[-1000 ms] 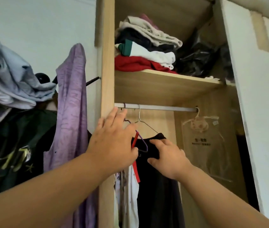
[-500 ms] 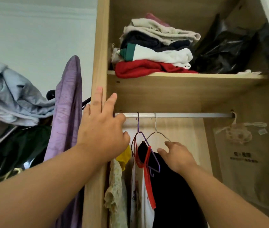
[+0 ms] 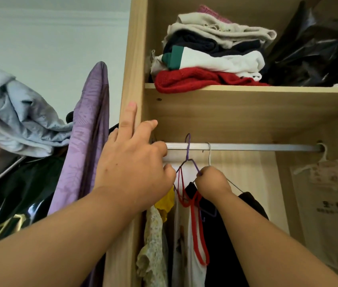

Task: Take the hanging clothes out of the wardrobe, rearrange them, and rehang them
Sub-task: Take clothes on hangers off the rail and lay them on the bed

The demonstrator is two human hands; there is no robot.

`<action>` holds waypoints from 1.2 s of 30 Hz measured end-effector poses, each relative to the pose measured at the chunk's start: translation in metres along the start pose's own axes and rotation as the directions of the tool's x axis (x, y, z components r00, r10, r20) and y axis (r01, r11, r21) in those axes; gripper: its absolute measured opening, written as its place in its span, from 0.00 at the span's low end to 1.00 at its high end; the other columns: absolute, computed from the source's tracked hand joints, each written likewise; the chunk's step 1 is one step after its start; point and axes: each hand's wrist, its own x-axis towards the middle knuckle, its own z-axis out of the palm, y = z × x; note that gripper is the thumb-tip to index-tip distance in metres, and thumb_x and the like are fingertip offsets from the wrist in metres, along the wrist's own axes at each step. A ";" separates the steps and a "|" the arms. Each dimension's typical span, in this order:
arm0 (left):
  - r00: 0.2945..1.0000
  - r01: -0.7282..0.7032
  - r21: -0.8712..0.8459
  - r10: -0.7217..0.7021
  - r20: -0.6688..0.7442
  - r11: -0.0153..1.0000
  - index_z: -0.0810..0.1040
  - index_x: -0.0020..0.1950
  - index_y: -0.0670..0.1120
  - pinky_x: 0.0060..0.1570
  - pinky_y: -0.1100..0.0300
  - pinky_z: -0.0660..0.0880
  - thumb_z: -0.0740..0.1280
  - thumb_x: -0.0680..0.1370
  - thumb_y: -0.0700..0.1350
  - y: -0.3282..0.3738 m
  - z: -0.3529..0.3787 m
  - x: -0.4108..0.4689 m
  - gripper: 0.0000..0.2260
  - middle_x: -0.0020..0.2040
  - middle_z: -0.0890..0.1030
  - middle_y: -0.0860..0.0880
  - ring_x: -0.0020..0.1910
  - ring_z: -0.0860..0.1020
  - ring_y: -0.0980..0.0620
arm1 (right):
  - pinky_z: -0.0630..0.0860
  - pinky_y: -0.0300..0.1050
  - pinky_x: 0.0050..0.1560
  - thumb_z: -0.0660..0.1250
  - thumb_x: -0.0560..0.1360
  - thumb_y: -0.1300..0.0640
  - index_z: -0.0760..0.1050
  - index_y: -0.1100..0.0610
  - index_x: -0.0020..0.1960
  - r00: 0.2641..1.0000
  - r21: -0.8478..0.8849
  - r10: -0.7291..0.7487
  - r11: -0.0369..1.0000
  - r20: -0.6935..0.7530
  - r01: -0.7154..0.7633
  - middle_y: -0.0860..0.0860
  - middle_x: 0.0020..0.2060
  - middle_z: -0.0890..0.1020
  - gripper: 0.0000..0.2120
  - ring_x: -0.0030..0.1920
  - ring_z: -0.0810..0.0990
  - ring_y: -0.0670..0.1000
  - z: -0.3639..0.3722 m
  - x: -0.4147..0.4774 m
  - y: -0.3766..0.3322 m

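A pale wood wardrobe [image 3: 131, 59] stands against a white wall, its shelf [image 3: 246, 90] well above the fingers and carrying a stack of folded clothes [image 3: 211, 59] beside a black plastic bag [image 3: 313, 48]. Just above the fingers a metal rail [image 3: 257, 147] runs level from left to right. The left hand [image 3: 130, 166] lies spread and released, two fingers straight up the wardrobe's side panel, the others by the rail's left end. The right hand [image 3: 212, 183] has its fingers clenched round the sloping wire of a purple hanger [image 3: 188, 150], whose hook points up over the rail; a silver hanger [image 3: 209, 154] hooks on just to its right. Below the fingers a black garment [image 3: 226, 245], a red-trimmed white top [image 3: 193, 262] and a floral piece [image 3: 153, 235] hang straight down. Left of the left fingers, outside the wardrobe, hangs a purple cloth [image 3: 87, 131].
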 end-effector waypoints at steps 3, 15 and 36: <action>1.000 0.000 -0.012 0.000 -0.002 1.000 0.83 0.51 0.54 0.71 0.45 0.57 0.55 0.70 0.57 0.000 -0.001 0.001 0.20 0.71 0.69 0.47 0.77 0.48 0.41 | 0.63 0.39 0.29 0.59 0.73 0.62 0.74 0.57 0.45 0.998 0.052 -0.028 0.998 -0.058 0.031 0.52 0.36 0.76 0.06 0.38 0.74 0.55 -0.021 0.002 -0.003; 0.994 -0.047 -0.008 0.046 -0.098 0.999 0.84 0.42 0.49 0.60 0.42 0.65 0.63 0.66 0.52 0.000 0.000 -0.002 0.14 0.60 0.78 0.45 0.73 0.58 0.35 | 0.69 0.42 0.35 0.63 0.72 0.60 0.80 0.57 0.47 0.987 -0.133 -0.151 0.981 -0.051 0.143 0.53 0.35 0.79 0.08 0.40 0.77 0.56 -0.121 -0.075 0.010; 0.864 0.020 -0.954 0.475 0.168 0.300 0.61 0.70 0.43 0.58 0.48 0.73 0.66 0.76 0.46 0.250 0.054 -0.139 0.25 0.65 0.75 0.42 0.60 0.76 0.39 | 0.69 0.35 0.29 0.66 0.74 0.56 0.78 0.39 0.48 0.947 -0.350 0.260 0.883 -0.191 -0.313 0.42 0.26 0.77 0.11 0.26 0.73 0.43 -0.228 -0.429 0.090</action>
